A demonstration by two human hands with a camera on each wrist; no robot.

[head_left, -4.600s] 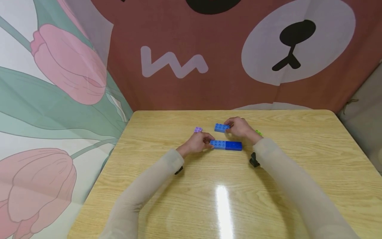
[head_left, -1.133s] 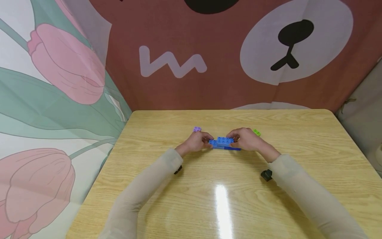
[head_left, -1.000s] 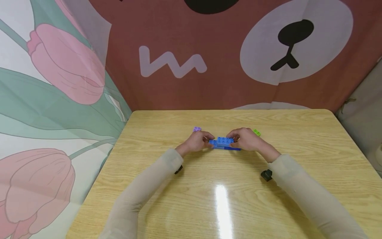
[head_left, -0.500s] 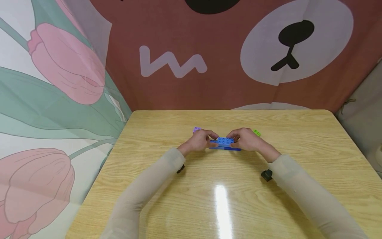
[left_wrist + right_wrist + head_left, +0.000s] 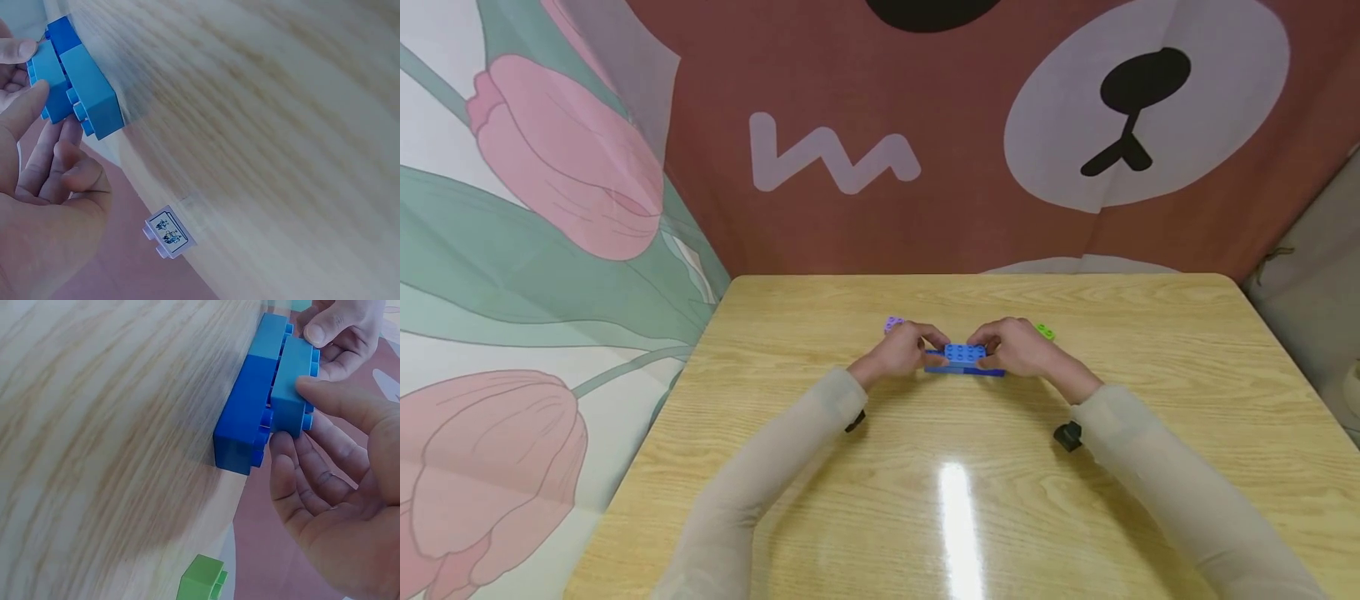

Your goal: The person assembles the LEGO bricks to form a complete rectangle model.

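A light blue toy building brick point(image 5: 966, 352) with studs on top lies across the seam of two bricks set end to end. The lower left brick point(image 5: 97, 90) is light blue; the lower right brick point(image 5: 240, 412) is dark blue. My left hand point(image 5: 898, 350) pinches the upper brick's left end between thumb and fingers. At its right end, my right hand point(image 5: 1018, 348) does the same. In the right wrist view a narrow dark gap shows between the layers, so I cannot tell whether the upper brick is fully seated.
A small purple brick point(image 5: 892, 322) with a printed picture on its side stands behind my left hand. Behind my right hand is a lime green brick point(image 5: 1044, 331). The wooden table point(image 5: 820, 500) ends at a printed curtain point(image 5: 820, 225).
My right hand has brought the upper light blue brick from behind onto the two-brick row. My left hand has shifted right, from the lower light blue brick to the upper one.
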